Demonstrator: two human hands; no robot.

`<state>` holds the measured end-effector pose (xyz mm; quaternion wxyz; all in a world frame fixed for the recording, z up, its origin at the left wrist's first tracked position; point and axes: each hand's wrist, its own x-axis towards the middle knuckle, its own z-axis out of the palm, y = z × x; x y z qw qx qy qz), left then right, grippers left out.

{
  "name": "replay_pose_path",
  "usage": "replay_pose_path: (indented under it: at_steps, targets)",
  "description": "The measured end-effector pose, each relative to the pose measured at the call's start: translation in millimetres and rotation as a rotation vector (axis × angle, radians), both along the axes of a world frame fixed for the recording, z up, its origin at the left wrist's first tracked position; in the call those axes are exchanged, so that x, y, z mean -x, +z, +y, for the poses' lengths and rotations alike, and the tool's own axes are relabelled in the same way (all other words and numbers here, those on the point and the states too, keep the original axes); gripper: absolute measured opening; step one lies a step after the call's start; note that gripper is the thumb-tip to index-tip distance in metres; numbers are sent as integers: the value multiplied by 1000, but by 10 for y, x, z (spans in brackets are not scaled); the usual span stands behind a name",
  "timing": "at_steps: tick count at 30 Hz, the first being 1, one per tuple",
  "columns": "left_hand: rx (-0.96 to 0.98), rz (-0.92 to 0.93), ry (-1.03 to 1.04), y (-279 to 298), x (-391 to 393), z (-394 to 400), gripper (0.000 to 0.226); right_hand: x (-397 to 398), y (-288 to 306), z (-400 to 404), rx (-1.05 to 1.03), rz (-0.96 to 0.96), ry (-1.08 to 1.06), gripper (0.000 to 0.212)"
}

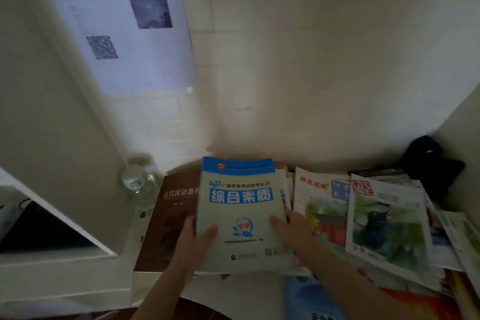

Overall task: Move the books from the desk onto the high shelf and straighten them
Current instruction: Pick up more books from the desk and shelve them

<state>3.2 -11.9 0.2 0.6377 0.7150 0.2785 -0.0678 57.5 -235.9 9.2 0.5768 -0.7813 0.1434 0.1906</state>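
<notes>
In the head view, a blue-and-pale book [241, 215] is held flat above a brown book [168, 218] and a spread of magazines [384, 226] on the desk [161, 283]. It is gripped at its lower side edges: the left hand [193, 239] and right hand [291, 228] each lay a thumb on the cover, with fingers hidden underneath. It is judged a thick, fairly heavy paperback that is slightly flexible, best held at both edges. Its long axis runs away from the person, with the title's top at the far end.
</notes>
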Motion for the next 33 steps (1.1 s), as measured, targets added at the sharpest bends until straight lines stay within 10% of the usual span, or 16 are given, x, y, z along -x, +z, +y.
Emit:
replay_pose_path:
  at_steps: [10, 16, 23, 30, 33]
  targets:
    - [-547, -14, -38, -103, -83, 722, 25, -123, 55, 52, 45, -80, -142, 27]
    - [-475, 314, -92, -1065, -199, 1412, 117, -117, -15, 60, 128, -59, -105, 29]
    - [-447, 289, -21, -900, -225, 1481, 121, -50, 10, 170, 216, -110, -106, 29]
    - [-162, 207, -2, -146, 1, 1307, 51, 17, 8, 187, 201, -103, -58, 38]
    - [-414, 16, -45, 218, 83, 1143, 40, 20, 72, 147, 123, -40, -45, 34]
